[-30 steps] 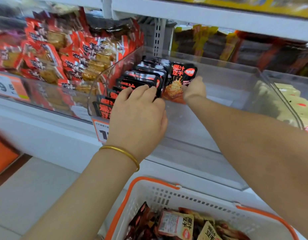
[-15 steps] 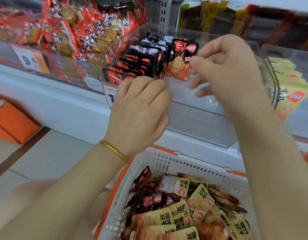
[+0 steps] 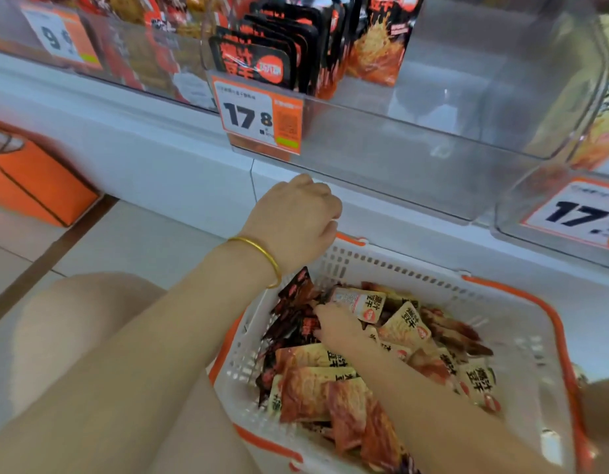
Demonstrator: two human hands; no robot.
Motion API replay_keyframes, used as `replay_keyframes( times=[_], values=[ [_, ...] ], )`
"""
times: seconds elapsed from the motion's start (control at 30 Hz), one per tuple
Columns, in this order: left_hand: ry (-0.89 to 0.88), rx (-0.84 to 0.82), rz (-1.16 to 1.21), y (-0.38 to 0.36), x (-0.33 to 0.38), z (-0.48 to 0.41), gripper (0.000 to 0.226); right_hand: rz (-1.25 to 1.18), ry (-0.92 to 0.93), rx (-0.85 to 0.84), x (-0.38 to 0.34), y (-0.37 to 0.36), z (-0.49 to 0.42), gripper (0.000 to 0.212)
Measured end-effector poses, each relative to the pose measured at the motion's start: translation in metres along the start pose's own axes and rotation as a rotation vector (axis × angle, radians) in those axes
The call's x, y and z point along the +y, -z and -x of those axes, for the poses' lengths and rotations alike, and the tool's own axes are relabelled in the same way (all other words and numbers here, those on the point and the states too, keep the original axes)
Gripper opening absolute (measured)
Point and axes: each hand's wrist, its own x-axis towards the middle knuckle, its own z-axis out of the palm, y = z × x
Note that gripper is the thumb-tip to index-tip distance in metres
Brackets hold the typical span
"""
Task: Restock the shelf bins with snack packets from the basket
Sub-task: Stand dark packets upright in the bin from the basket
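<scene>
Clear shelf bin (image 3: pixel 467 138) spans upper frame, black packets (image 3: pixel 262 59) upright at its left end; white basket (image 3: pixel 522 323) lower right, heaped with snack packets (image 3: pixel 330 388); left hand (image 3: pixel 296 224) loosely clenched, empty, centre frame above basket rim; right hand (image 3: pixel 337 325) fingers down among dark packets (image 3: pixel 296 302), grasp unclear.

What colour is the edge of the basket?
Orange. The basket is white with an orange rim, seen in the head view.
</scene>
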Motion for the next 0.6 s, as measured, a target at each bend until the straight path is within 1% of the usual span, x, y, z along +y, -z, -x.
replay_keyframes(
  times=[0.03,0.1,0.13,0.2,0.27,0.3,0.37,0.43,0.5,0.57,0.6],
  values=[
    [0.012,-0.02,0.005,0.0,0.001,-0.001,0.044,0.069,-0.026,0.043,0.001,0.0,0.001,0.026],
    [0.041,-0.071,0.003,-0.001,0.001,-0.003,0.036,0.057,-0.045,0.129,0.006,0.008,0.004,0.023],
    [0.052,-0.105,0.004,-0.001,0.001,-0.004,0.032,-0.019,-0.02,0.164,0.01,0.017,0.006,0.021],
    [0.069,-0.182,0.014,-0.003,0.0,-0.005,0.032,-0.272,0.064,0.176,0.021,0.043,0.014,0.018],
    [0.108,-0.284,0.055,-0.005,-0.002,-0.003,0.033,-0.449,0.147,0.19,0.031,0.079,0.03,0.006],
    [0.135,-0.33,0.113,-0.006,-0.002,-0.003,0.034,-0.522,0.177,0.219,0.034,0.099,0.04,0.003],
    [0.191,-0.392,0.278,-0.005,0.002,-0.004,0.036,-0.717,0.207,0.269,0.036,0.131,0.061,0.01],
    [0.186,-0.367,0.38,-0.004,0.007,-0.008,0.03,-0.929,0.211,0.282,0.033,0.154,0.08,0.015],
    [0.193,-0.282,0.451,0.004,0.012,-0.01,0.018,-1.081,0.206,0.372,0.028,0.17,0.094,0.017],
    [0.235,-0.175,0.635,0.015,0.015,-0.01,0.016,-1.303,0.138,0.457,0.026,0.18,0.108,0.016],
    [0.253,-0.109,0.754,0.024,0.017,-0.009,0.013,-1.416,0.113,0.442,0.023,0.185,0.116,0.017]
  ],
)
